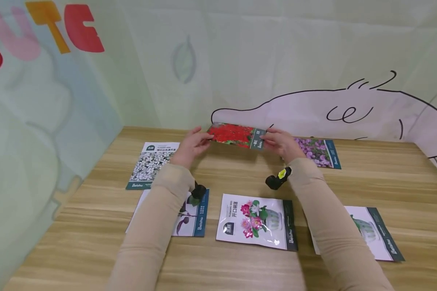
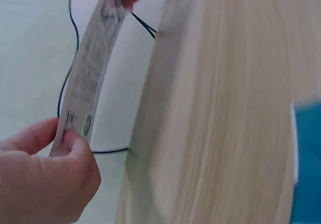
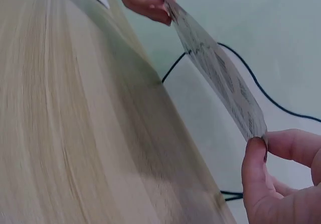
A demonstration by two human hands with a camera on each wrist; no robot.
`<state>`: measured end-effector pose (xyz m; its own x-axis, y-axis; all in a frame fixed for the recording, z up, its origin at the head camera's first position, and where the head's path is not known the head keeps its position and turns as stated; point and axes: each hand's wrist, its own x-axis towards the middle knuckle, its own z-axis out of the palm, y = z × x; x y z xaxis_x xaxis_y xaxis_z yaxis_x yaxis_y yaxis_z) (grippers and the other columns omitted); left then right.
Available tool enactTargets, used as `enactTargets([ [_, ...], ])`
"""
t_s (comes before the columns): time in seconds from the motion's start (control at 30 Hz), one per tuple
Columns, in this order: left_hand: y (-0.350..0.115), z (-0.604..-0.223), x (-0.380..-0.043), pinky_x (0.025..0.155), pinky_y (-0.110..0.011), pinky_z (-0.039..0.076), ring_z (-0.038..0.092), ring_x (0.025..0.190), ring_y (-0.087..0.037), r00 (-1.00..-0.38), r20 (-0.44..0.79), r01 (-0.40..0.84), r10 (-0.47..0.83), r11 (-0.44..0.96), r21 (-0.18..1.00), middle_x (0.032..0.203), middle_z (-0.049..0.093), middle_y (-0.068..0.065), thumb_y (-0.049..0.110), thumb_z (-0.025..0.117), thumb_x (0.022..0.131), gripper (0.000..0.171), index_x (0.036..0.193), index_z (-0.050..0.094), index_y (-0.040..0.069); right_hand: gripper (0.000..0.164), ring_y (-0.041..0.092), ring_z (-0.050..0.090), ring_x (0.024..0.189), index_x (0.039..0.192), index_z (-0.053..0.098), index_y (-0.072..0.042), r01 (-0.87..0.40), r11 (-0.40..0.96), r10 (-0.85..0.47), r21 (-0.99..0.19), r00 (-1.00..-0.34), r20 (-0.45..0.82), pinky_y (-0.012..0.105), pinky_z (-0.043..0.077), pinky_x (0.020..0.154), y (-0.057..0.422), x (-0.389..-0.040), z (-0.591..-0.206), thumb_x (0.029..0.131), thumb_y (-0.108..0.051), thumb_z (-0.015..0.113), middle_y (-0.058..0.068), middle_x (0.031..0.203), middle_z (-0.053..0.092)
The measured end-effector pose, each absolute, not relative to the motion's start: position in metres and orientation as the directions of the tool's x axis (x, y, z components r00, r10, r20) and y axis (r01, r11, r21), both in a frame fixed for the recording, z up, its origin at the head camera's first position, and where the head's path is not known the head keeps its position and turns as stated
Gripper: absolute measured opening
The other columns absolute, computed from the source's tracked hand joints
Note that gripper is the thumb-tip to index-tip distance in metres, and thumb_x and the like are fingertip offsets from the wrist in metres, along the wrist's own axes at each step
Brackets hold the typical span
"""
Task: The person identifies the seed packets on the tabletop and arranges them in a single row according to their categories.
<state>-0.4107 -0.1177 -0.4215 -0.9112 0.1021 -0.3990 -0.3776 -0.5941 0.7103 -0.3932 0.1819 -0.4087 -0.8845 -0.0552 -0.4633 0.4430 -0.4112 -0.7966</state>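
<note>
Both hands hold up a seed packet (image 1: 231, 134) with red flowers on its front, above the far part of the wooden table. The left hand (image 1: 194, 146) pinches its left end between thumb and fingers. At the other end, the right hand (image 1: 282, 143) pinches the dark green strip. In the left wrist view the printed back of the packet (image 2: 90, 68) faces the camera, with the left hand (image 2: 50, 171) at its lower end. The right wrist view shows the packet (image 3: 215, 66) slanting down to the right hand (image 3: 281, 176).
On the table (image 1: 240, 266) lie a white-flower packet (image 1: 151, 163), a purple-flower packet (image 1: 317, 151), a pink-flower packet (image 1: 256, 222), and two packets partly under the arms, one left (image 1: 200, 214) and one right (image 1: 378, 234). A printed cloth backdrop (image 1: 240, 52) rises behind the table.
</note>
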Motion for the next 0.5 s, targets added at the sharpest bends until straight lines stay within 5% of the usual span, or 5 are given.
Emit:
enactTargets([
  [0.07, -0.125, -0.455, -0.444, 0.074, -0.031, 0.053, 0.057, 0.083, -0.020, -0.917, -0.378, -0.366, 0.127, -0.643, 0.673, 0.110, 0.054, -0.012, -0.023, 0.068, 0.066, 0.092, 0.140, 0.035, 0.020, 0.069, 0.020, 0.062, 0.091, 0.128, 0.051, -0.017, 0.454, -0.466, -0.119, -0.760, -0.883, -0.455, 0.030, 0.054, 0.075, 0.190, -0.422, -0.437, 0.071, 0.019, 0.068, 0.013, 0.113, 0.059],
  [0.2, -0.120, -0.471, -0.465, 0.074, -0.031, 0.053, 0.059, 0.082, -0.018, -0.899, -0.405, -0.399, 0.165, -0.688, 0.606, 0.099, 0.063, -0.009, -0.017, 0.067, 0.072, 0.050, 0.115, 0.059, 0.008, 0.068, 0.025, 0.062, 0.096, 0.123, 0.051, -0.017, 0.472, -0.519, -0.181, -0.713, -0.876, -0.448, 0.034, 0.054, 0.079, 0.188, -0.442, -0.455, 0.069, 0.022, 0.066, 0.016, 0.113, 0.059],
  [0.3, -0.110, -0.464, -0.458, 0.073, -0.031, 0.053, 0.060, 0.082, -0.019, -0.892, -0.399, -0.428, 0.214, -0.686, 0.588, 0.093, 0.065, -0.010, -0.014, 0.070, 0.071, 0.027, 0.095, 0.065, -0.002, 0.066, 0.025, 0.063, 0.094, 0.122, 0.052, -0.015, 0.456, -0.498, -0.199, -0.738, -0.888, -0.414, 0.034, 0.054, 0.078, 0.169, -0.419, -0.432, 0.069, 0.021, 0.067, 0.017, 0.112, 0.059],
  [0.5, -0.088, -0.395, -0.385, 0.061, -0.022, 0.048, 0.050, 0.070, -0.014, -0.881, -0.440, -0.421, 0.174, -0.715, 0.558, 0.086, 0.055, -0.007, -0.014, 0.061, 0.079, 0.015, 0.090, 0.058, -0.004, 0.064, 0.018, 0.061, 0.081, 0.134, 0.043, -0.011, 0.449, -0.368, -0.138, -0.815, -0.893, -0.429, 0.025, 0.054, 0.064, 0.119, -0.332, -0.351, 0.079, 0.018, 0.057, 0.014, 0.115, 0.054],
])
